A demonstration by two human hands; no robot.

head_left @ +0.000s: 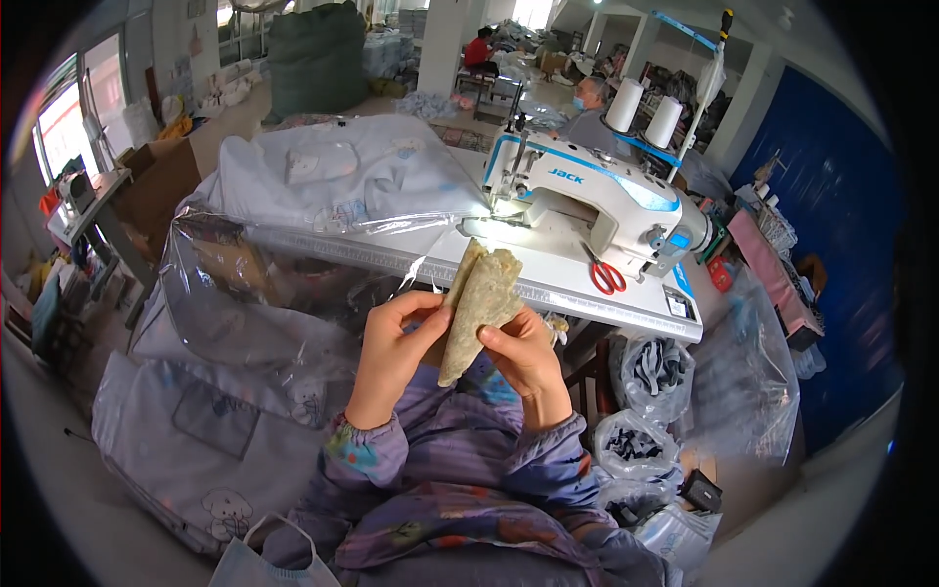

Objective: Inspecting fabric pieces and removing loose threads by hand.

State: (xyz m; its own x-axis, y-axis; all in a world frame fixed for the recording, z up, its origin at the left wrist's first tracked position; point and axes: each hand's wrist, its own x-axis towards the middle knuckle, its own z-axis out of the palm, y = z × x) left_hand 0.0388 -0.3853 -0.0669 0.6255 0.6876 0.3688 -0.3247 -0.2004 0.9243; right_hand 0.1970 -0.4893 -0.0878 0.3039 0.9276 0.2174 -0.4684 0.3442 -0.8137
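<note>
Head view. Both hands raised at picture centre, over the lap. Left hand (391,357) grips the left edge of a folded flatbread (479,308), thumb across its front. Right hand (528,362) pinches the lower right edge, fingers curled behind. Flatbread is greenish-tan, speckled, folded into a wedge, narrow end at 6 o'clock, wide end at 12 o'clock, held in the air in front of the worktop (587,293) edge. Beyond it, at 1 o'clock, a white and blue sewing machine (587,191); red-handled scissors (604,274) lie on the worktop at its base. Clear plastic sheeting (264,284) at 9 o'clock. Pale folded garments (342,171) at 11 o'clock.
</note>
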